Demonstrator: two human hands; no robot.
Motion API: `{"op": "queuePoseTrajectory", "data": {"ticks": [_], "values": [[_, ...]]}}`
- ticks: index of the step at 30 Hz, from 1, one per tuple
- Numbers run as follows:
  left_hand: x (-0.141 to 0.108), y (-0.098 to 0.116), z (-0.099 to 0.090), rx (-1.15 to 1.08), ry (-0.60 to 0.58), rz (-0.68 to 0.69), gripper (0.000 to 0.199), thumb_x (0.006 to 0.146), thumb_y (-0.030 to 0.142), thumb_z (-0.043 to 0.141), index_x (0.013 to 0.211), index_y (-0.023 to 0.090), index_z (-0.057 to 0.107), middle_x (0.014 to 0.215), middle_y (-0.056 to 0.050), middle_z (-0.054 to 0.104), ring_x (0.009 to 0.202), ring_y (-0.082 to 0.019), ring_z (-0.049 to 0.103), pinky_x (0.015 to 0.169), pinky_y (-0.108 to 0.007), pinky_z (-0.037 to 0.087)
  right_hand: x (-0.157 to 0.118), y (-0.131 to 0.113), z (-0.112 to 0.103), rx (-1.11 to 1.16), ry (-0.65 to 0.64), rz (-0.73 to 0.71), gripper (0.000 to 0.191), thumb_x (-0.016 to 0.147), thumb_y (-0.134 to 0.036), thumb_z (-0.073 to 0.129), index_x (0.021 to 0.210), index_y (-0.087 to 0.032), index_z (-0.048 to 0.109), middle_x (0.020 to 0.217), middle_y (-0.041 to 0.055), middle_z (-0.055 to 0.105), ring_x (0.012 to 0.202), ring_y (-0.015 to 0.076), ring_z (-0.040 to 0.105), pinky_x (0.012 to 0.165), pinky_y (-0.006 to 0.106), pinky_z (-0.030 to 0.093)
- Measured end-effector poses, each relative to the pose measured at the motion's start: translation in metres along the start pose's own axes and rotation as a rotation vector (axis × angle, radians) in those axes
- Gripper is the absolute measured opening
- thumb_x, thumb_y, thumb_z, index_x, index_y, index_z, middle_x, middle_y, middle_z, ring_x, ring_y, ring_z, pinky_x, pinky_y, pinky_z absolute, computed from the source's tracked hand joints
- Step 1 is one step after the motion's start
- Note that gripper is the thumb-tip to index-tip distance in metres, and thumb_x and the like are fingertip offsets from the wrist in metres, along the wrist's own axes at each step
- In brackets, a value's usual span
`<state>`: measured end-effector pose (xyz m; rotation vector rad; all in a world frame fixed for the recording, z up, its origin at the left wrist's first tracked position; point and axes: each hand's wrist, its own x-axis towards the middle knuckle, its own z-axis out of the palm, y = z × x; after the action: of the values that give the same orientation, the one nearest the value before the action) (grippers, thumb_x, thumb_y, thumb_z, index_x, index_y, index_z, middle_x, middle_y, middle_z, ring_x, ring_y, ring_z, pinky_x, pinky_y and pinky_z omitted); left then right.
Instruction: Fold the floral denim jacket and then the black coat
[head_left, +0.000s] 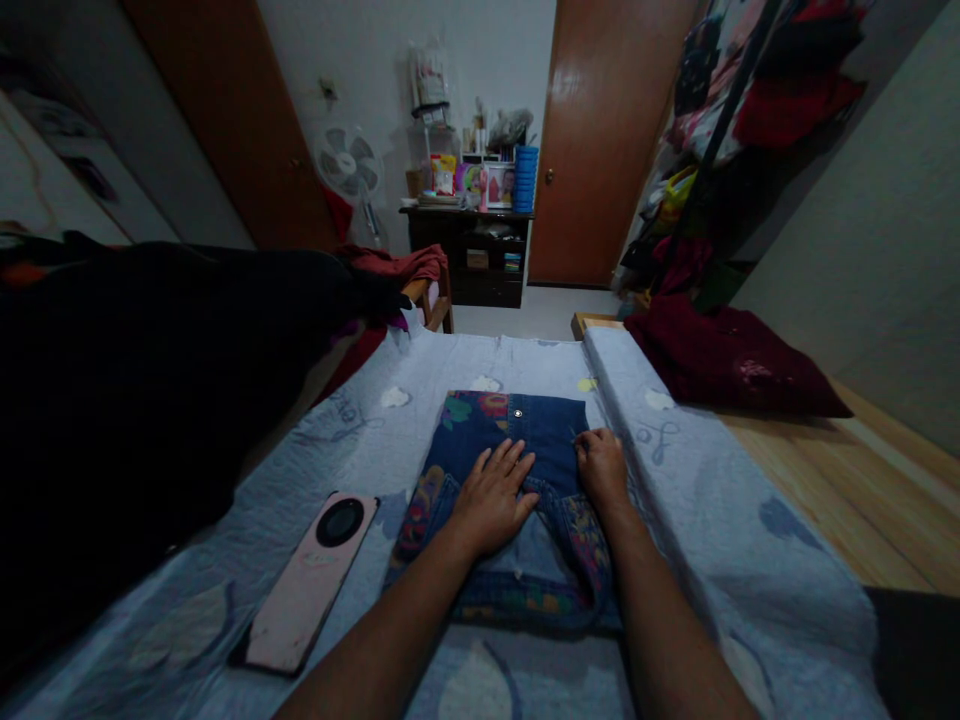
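Note:
A folded blue denim garment point(551, 430) with colourful floral patches and a metal button lies on the light blue patterned sheet point(360, 400). My left hand point(495, 497) rests flat on the middle of it, fingers spread and pointing away from me. At the garment's right edge, my right hand point(602, 465) has its fingers curled in a pinch on the denim. The near part of the garment is bunched, with an open fold between my forearms. Left of it lies a pink phone point(307, 590) with a round black camera ring.
A large black cloth point(150, 400) is heaped at the left. On the right, a dark red folded cloth point(739, 360) lies on a wooden surface point(795, 450). Farther back stand a fan point(349, 165), a dark cabinet point(465, 265) and a door point(600, 140).

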<state>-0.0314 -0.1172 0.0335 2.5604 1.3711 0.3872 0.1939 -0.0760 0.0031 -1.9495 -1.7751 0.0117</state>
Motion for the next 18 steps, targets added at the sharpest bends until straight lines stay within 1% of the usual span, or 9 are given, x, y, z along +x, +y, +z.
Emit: {"op": "queuePoseTrajectory", "data": {"ticks": [2, 5, 8, 11, 13, 15, 16, 17, 18], "values": [[0.0, 0.0, -0.001, -0.006, -0.006, -0.004, 0.058, 0.092, 0.047, 0.046, 0.146, 0.027, 0.035, 0.157, -0.003, 0.026, 0.145, -0.024, 0.019, 0.118, -0.049, 0.016, -0.001, 0.0, 0.001, 0.019, 0.025, 0.014, 0.024, 0.087, -0.02, 0.042, 0.088, -0.018, 0.067, 0.095, 0.0117, 0.058, 0.091, 0.0248, 0.05, 0.086, 0.037, 0.039], [0.0, 0.0, -0.001, -0.016, -0.011, -0.011, 0.058, 0.092, 0.045, 0.047, 0.146, 0.028, 0.035, 0.157, -0.003, 0.026, 0.145, -0.024, 0.019, 0.118, -0.049, 0.015, -0.001, 0.001, 0.002, 0.14, 0.103, 0.058, 0.023, 0.087, -0.02, 0.038, 0.085, -0.019, 0.06, 0.091, 0.0111, 0.057, 0.09, 0.0254, 0.049, 0.086, 0.039, 0.039], [0.0, 0.0, -0.001, -0.024, -0.01, -0.008, 0.058, 0.092, 0.045, 0.048, 0.146, 0.028, 0.035, 0.157, -0.003, 0.026, 0.145, -0.024, 0.018, 0.118, -0.049, 0.015, 0.0, 0.003, -0.001, 0.325, 0.186, 0.152, 0.019, 0.085, -0.025, 0.036, 0.081, -0.021, 0.055, 0.086, 0.01, 0.057, 0.088, 0.0253, 0.05, 0.085, 0.039, 0.04], [0.0, 0.0, -0.002, -0.027, -0.012, -0.006, 0.058, 0.092, 0.045, 0.048, 0.146, 0.028, 0.035, 0.157, -0.003, 0.027, 0.145, -0.024, 0.018, 0.118, -0.049, 0.015, 0.004, 0.005, -0.009, 0.468, 0.219, 0.261, 0.016, 0.084, -0.03, 0.037, 0.08, -0.023, 0.05, 0.083, 0.0076, 0.058, 0.083, 0.0232, 0.054, 0.079, 0.037, 0.044], [0.0, 0.0, -0.003, -0.028, -0.021, -0.005, 0.058, 0.092, 0.046, 0.047, 0.146, 0.028, 0.035, 0.157, -0.003, 0.027, 0.145, -0.024, 0.019, 0.118, -0.049, 0.015, 0.006, 0.006, -0.016, 0.63, 0.193, 0.37, 0.013, 0.083, -0.033, 0.04, 0.081, -0.023, 0.049, 0.08, 0.0049, 0.059, 0.074, 0.0201, 0.056, 0.069, 0.033, 0.047], [0.001, 0.0, -0.004, -0.029, -0.031, -0.007, 0.058, 0.092, 0.046, 0.047, 0.146, 0.027, 0.035, 0.157, -0.003, 0.027, 0.145, -0.024, 0.019, 0.118, -0.049, 0.015, 0.007, 0.006, -0.023, 0.886, 0.127, 0.495, 0.012, 0.081, -0.036, 0.044, 0.082, -0.024, 0.047, 0.078, 0.0023, 0.061, 0.062, 0.0163, 0.056, 0.055, 0.028, 0.046], [0.001, 0.0, -0.004, -0.029, -0.032, -0.007, 0.058, 0.092, 0.046, 0.047, 0.146, 0.027, 0.035, 0.157, -0.003, 0.027, 0.145, -0.024, 0.018, 0.118, -0.049, 0.016, 0.007, 0.006, -0.026, 1.012, 0.063, 0.534, 0.013, 0.081, -0.037, 0.047, 0.083, -0.024, 0.047, 0.079, 0.002, 0.062, 0.059, 0.0152, 0.056, 0.051, 0.027, 0.045], [0.001, -0.001, -0.004, -0.031, -0.032, -0.006, 0.058, 0.092, 0.046, 0.047, 0.146, 0.027, 0.035, 0.157, -0.003, 0.026, 0.145, -0.024, 0.018, 0.118, -0.049, 0.016, 0.007, 0.005, -0.029, 1.122, -0.032, 0.549, 0.014, 0.08, -0.038, 0.05, 0.084, -0.024, 0.047, 0.08, 0.0025, 0.064, 0.059, 0.015, 0.059, 0.05, 0.027, 0.046], [0.001, -0.001, -0.004, -0.033, -0.031, -0.003, 0.058, 0.092, 0.046, 0.046, 0.146, 0.027, 0.034, 0.157, -0.003, 0.026, 0.146, -0.024, 0.018, 0.118, -0.049, 0.016, 0.006, 0.004, -0.031, 1.199, -0.149, 0.54, 0.016, 0.079, -0.038, 0.054, 0.083, -0.024, 0.048, 0.083, 0.0039, 0.066, 0.062, 0.0161, 0.062, 0.052, 0.028, 0.049]]}}
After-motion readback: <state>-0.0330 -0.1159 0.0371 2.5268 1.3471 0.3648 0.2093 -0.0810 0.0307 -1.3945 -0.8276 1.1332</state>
